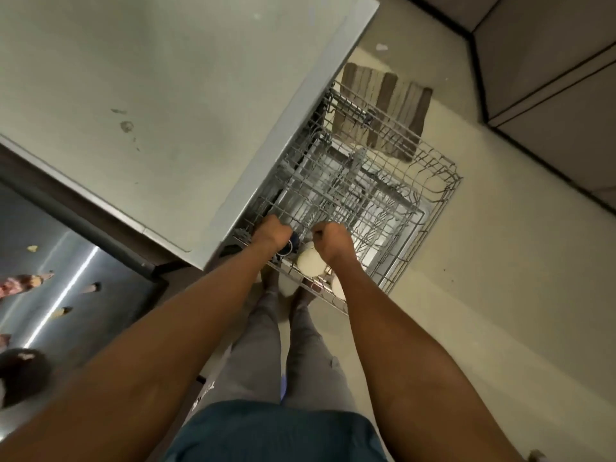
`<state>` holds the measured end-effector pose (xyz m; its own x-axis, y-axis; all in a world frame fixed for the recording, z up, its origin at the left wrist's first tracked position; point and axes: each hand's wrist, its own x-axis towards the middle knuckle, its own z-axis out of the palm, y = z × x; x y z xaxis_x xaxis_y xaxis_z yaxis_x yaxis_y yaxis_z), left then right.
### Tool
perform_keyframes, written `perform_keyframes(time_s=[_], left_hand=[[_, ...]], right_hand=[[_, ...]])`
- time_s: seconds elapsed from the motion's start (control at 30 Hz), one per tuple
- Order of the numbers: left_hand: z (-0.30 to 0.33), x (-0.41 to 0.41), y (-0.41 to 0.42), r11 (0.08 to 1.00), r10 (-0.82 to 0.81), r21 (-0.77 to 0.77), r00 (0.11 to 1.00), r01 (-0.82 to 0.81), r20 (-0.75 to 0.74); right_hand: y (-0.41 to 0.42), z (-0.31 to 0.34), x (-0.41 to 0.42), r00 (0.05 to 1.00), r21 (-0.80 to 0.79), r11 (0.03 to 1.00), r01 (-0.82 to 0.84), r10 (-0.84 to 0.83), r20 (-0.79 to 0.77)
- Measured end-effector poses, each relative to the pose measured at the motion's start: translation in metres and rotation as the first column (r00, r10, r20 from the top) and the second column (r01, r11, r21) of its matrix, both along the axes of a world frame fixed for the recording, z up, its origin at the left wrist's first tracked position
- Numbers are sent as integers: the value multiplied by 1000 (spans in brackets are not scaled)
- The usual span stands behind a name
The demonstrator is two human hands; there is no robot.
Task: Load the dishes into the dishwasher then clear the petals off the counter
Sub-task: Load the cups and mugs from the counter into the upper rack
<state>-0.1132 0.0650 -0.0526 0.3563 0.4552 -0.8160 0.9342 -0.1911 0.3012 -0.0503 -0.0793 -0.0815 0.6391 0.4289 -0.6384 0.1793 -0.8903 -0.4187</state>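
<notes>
Head view: left hand [271,232] closed on dark cup [289,248], right hand [331,240] fisted over white bowl [310,264], rack [430,225] at 12 o'clock. Could tip if seated between tines badly; petals [20,283] at 9 o'clock on bench [110,95].

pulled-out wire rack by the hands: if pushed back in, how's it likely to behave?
The wire rack looks like a stiff open metal grid, so it likely moves as one piece rather than flexing. It is nearly empty, probably light. The white bowl and dark blue cup sit loosely near the front edge, so a hard shove may rattle or tip them.
</notes>
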Motion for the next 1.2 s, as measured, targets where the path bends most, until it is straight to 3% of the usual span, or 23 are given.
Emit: perform_keyframes(time_s=[0.33, 0.63, 0.77, 1.03, 1.2], left_hand=[[91, -57, 0, 995, -56, 93, 967, 34, 248], [145, -144, 34, 982, -42, 187, 930, -29, 364], [165, -199, 57, 978, 18, 179, 908, -103, 419], [184, -323, 93, 921, 204, 207, 861, -330, 467], [189, -394, 111, 872, 333, 171, 813, -458, 477]], right_hand=[[3, 94, -35, 992, 116, 993, -7, -8, 123], [49, 152, -97, 949, 107, 965, -239, 209, 234], [88, 174, -140, 874, 82, 910, -406, 361, 325], [160, 199, -247, 839, 289, 806, -517, 412, 355], [195, 207, -305, 795, 299, 749, -591, 478, 374]])
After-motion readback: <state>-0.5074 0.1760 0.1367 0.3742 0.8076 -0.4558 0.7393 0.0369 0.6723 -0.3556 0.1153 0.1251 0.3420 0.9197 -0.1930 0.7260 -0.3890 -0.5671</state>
